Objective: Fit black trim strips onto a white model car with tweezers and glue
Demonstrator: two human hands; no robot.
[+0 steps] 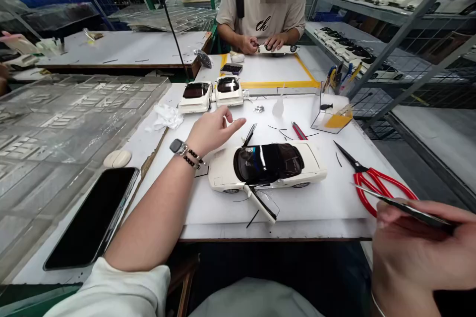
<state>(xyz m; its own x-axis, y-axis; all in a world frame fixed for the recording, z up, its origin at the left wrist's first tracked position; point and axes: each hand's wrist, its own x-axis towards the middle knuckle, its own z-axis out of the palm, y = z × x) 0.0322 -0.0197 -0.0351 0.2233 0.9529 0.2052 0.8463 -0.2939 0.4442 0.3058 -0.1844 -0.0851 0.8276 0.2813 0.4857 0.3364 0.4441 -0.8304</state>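
A white model car (267, 166) with dark windows lies on the white work board (297, 208), both its doors swung out. My left hand (211, 131) hovers just behind the car's rear end, fingers loosely curled, thumb and forefinger pinched on a thin dark strip I can barely make out. My right hand (420, 252) is at the lower right, closed around metal tweezers (401, 207) whose tip points left toward the red scissors (375, 183).
Two more white model cars (211, 94) stand at the back of the board. A phone (92, 218), clear plastic trays (63, 124), a clear box with yellow bits (332, 116) and a red pen (298, 131) lie around. A person (260, 10) opposite handles another car.
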